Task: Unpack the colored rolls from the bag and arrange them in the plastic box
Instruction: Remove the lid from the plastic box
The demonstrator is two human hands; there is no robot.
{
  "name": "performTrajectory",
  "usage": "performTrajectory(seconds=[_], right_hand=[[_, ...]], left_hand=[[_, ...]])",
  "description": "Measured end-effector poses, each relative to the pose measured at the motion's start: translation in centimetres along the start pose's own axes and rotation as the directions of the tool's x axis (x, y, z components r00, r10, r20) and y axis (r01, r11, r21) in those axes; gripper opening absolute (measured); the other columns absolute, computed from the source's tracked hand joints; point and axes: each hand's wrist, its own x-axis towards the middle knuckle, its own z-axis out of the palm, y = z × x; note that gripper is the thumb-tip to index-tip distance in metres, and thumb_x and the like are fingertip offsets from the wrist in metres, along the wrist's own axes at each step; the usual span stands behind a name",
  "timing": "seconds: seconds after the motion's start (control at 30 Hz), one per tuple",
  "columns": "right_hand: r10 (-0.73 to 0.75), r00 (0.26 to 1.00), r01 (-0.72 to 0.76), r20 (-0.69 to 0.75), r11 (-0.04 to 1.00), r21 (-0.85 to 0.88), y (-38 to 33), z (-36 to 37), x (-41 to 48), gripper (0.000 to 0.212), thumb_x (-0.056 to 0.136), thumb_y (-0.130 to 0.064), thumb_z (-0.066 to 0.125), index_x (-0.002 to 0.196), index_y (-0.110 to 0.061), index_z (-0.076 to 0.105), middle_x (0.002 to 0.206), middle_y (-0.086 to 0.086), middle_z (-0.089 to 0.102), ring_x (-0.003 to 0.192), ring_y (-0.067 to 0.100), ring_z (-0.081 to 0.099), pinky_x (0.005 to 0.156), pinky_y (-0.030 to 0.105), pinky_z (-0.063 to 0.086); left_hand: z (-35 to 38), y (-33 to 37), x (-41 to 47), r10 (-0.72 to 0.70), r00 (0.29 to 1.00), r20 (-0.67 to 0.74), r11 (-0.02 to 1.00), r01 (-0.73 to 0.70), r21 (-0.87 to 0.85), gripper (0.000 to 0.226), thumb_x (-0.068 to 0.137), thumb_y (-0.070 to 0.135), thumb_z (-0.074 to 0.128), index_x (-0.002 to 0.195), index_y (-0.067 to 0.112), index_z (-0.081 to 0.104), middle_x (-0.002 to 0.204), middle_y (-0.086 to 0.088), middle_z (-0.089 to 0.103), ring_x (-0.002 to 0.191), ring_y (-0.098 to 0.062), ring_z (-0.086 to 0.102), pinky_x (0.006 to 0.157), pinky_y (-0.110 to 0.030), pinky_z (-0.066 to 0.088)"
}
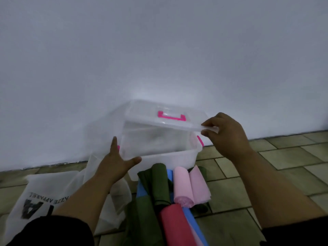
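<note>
A clear plastic box with pink latches stands on the floor by the wall. Its clear lid with a pink handle is raised above the box, and my right hand pinches the lid's right corner. My left hand grips the box's front left rim. In front of the box lie the colored rolls: a pink roll, a dark green roll, a red roll and a blue roll. A white bag with black lettering lies flat at the left.
A white wall rises just behind the box. The floor is made of greenish tiles. My dark sleeves fill both lower corners.
</note>
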Motion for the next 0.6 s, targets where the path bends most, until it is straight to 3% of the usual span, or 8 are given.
performTrajectory(seconds=[0.07, 0.13, 0.2, 0.3, 0.37, 0.47, 0.6], right_hand=[[0.045, 0.993, -0.048, -0.107, 0.999, -0.019, 0.8, -1.0, -1.6, 0.017, 0.077, -0.019, 0.075, 0.094, -0.014, 0.072, 0.085, -0.002, 0.057, 0.077, 0.011, 0.051, 0.064, 0.010, 0.034], [0.062, 0.983, -0.078, -0.173, 0.993, -0.085, 1.8, -1.1, -4.4, 0.019, 0.075, -0.020, 0.077, 0.091, -0.013, 0.071, 0.082, 0.000, 0.059, 0.076, 0.017, 0.055, 0.064, 0.026, 0.043], [0.109, 0.969, -0.143, -0.220, 0.979, -0.148, 2.7, -0.2, -7.7, 0.018, 0.073, -0.020, 0.079, 0.086, -0.011, 0.070, 0.078, 0.004, 0.060, 0.071, 0.022, 0.058, 0.061, 0.034, 0.049], [0.255, 0.936, -0.309, -0.243, 0.926, -0.216, 3.7, 1.4, -11.3, 0.016, 0.072, -0.017, 0.078, 0.078, -0.008, 0.067, 0.071, 0.007, 0.060, 0.063, 0.024, 0.056, 0.058, 0.032, 0.050], [0.347, 0.916, -0.392, -0.199, 0.876, -0.280, 4.3, 2.4, -12.2, 0.016, 0.072, -0.018, 0.077, 0.074, -0.008, 0.065, 0.069, 0.006, 0.059, 0.061, 0.023, 0.055, 0.058, 0.029, 0.045], [0.422, 0.905, -0.405, -0.049, 0.821, -0.403, 4.7, 3.9, -12.2, 0.014, 0.077, -0.027, 0.070, 0.077, -0.013, 0.065, 0.074, 0.002, 0.058, 0.067, 0.021, 0.055, 0.059, 0.029, 0.044], [0.488, 0.863, -0.390, 0.132, 0.809, -0.439, 5.3, 5.6, -11.8, 0.025, 0.085, -0.037, 0.058, 0.091, -0.017, 0.070, 0.087, 0.000, 0.059, 0.078, 0.017, 0.059, 0.072, 0.032, 0.053]], left_hand=[[0.1, -0.1, 0.1, 0.022, 1.000, 0.018, 0.998, -0.023, 0.061, 0.095, 0.075, 0.055, 0.070, 0.150, 0.020, 0.022, 0.151, -0.007, 0.038, 0.132, -0.027, 0.042, 0.104, -0.039, 0.037], [0.2, 0.0, 0.2, 0.051, 0.998, 0.027, 0.996, -0.053, 0.070, 0.082, 0.075, 0.056, 0.069, 0.141, 0.020, 0.036, 0.140, -0.007, 0.050, 0.115, -0.022, 0.050, 0.091, -0.036, 0.042], [0.2, 0.0, 0.3, 0.066, 0.997, 0.029, 0.996, -0.068, 0.064, 0.075, 0.076, 0.053, 0.071, 0.137, 0.021, 0.041, 0.133, -0.006, 0.054, 0.103, -0.016, 0.049, 0.084, -0.032, 0.041], [0.2, -0.1, 0.4, 0.055, 0.998, 0.027, 0.997, -0.056, 0.058, 0.076, 0.077, 0.052, 0.071, 0.138, 0.021, 0.040, 0.134, -0.006, 0.053, 0.110, -0.021, 0.051, 0.086, -0.031, 0.039], [0.2, -0.1, 0.4, 0.055, 0.998, 0.034, 0.996, -0.057, 0.064, 0.078, 0.076, 0.054, 0.070, 0.140, 0.021, 0.038, 0.137, -0.006, 0.052, 0.118, -0.024, 0.050, 0.087, -0.030, 0.038], [0.3, 0.0, 0.3, 0.039, 0.999, 0.028, 0.996, -0.041, 0.077, 0.077, 0.078, 0.053, 0.070, 0.140, 0.019, 0.038, 0.138, -0.008, 0.050, 0.121, -0.026, 0.049, 0.087, -0.032, 0.037], [0.3, -0.1, 0.5, 0.034, 0.999, 0.029, 0.993, -0.037, 0.115, 0.080, 0.076, 0.056, 0.069, 0.140, 0.019, 0.038, 0.139, -0.008, 0.049, 0.122, -0.027, 0.049, 0.089, -0.034, 0.038]])
